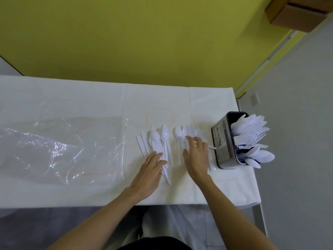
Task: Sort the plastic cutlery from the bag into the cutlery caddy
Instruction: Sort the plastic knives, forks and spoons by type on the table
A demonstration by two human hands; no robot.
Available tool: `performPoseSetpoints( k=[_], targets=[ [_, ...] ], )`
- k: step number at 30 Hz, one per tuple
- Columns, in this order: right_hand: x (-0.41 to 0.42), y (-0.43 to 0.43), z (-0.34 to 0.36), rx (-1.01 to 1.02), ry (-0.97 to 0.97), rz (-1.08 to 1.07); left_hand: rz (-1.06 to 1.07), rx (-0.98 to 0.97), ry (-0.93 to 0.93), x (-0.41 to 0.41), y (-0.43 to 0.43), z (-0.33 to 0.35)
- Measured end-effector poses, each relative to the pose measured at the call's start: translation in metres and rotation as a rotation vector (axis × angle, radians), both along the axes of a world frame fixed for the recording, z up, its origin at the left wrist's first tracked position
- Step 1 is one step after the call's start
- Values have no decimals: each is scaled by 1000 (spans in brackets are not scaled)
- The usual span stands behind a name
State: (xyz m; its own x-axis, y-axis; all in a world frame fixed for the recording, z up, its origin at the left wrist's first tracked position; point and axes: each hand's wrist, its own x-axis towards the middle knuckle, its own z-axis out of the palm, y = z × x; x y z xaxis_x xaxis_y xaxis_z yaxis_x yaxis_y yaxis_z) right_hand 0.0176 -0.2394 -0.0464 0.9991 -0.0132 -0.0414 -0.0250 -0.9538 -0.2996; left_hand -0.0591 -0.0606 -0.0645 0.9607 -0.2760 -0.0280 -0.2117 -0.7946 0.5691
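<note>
bag frame left on table | loose cutlery centre | caddy right edge, cutlery inside | 2 hands at loose pile

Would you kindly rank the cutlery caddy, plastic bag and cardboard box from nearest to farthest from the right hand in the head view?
1. The cutlery caddy, just beside the right hand.
2. The plastic bag, lying off to the left.
3. The cardboard box, far upper right.

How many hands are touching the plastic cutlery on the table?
2. The left hand rests on the left pile of spoons and knives; the right hand rests on the right pile of spoons and forks, beside the cutlery caddy. No other hand shows.
</note>
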Motion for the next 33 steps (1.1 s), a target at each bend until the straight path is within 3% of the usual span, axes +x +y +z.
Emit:
performPoseSetpoints(
  k=[2,7,11,16,18,21,24,28,33],
  targets=[
    [-5,2,-6,-104,9,124,-2,6,-1,1,0,0],
    [-11,2,-8,-134,20,82,15,9,-8,0,5,-2],
    [-17,-1,-17,-186,-13,305,24,21,-21,-4,6,-1],
    [-18,13,-10,-82,-38,176,50,23,-39,-6,8,-2],
    [-17,27,-5,26,108,202,87,32,-37,-6,9,-3],
    [-11,40,0,266,342,2,156,-5,-17,-7,8,2],
    [-4,37,4,439,417,-148,153,-3,-26,-7,10,5],
    [3,14,7,437,392,-251,139,-21,-12,-6,14,2],
    [-4,9,9,256,217,-230,117,-4,-30,-6,16,-1]
  ],
)
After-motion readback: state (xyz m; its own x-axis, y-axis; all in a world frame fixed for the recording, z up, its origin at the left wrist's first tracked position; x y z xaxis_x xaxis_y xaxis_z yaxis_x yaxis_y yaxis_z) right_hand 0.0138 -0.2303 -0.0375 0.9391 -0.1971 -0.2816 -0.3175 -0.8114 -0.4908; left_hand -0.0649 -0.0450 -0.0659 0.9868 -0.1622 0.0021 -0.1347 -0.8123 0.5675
